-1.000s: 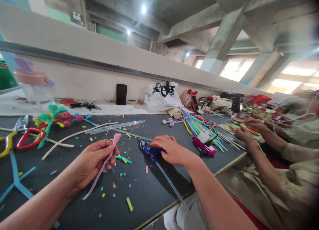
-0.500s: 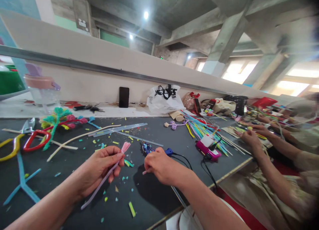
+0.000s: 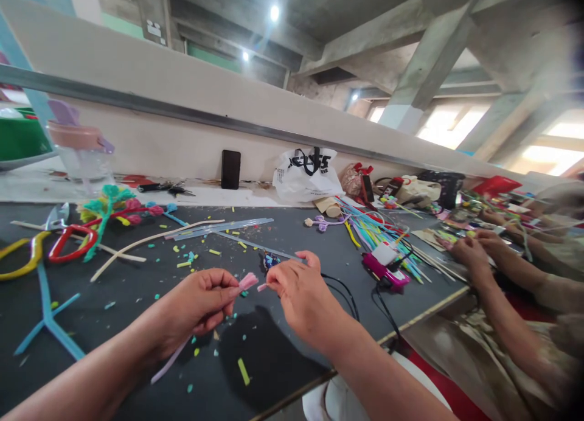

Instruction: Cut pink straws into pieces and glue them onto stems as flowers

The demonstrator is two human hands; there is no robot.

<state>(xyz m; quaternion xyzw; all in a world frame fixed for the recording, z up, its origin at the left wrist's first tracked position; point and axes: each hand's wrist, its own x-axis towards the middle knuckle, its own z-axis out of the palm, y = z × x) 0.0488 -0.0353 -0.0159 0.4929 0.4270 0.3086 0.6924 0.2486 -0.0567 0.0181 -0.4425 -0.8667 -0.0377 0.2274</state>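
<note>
My left hand (image 3: 207,305) is closed in a pinch on a lavender pipe cleaner (image 3: 171,365), whose lower end hangs below the palm. A pink fuzzy tuft (image 3: 247,281) stands out past the thumb and forefinger, pointing right. My right hand (image 3: 298,290) is closed, with a small pink pipe cleaner piece (image 3: 261,287) poking from its fingertips. The tuft and this piece are close, with a narrow gap between them. Just behind the right hand lies a dark blue patterned object (image 3: 270,261), mostly covered, so its kind does not show.
Scissors with red and yellow handles (image 3: 73,243) and bent pipe cleaners (image 3: 48,314) lie left. A pipe cleaner bundle (image 3: 365,226) and magenta device (image 3: 385,272) with cables are right. A phone (image 3: 230,170) leans at the back. A co-worker's hands (image 3: 474,250) are far right.
My left hand has moved right and turned, so the pink tuft now points toward my right hand. The gap between the tuft and the small pink piece has narrowed.
</note>
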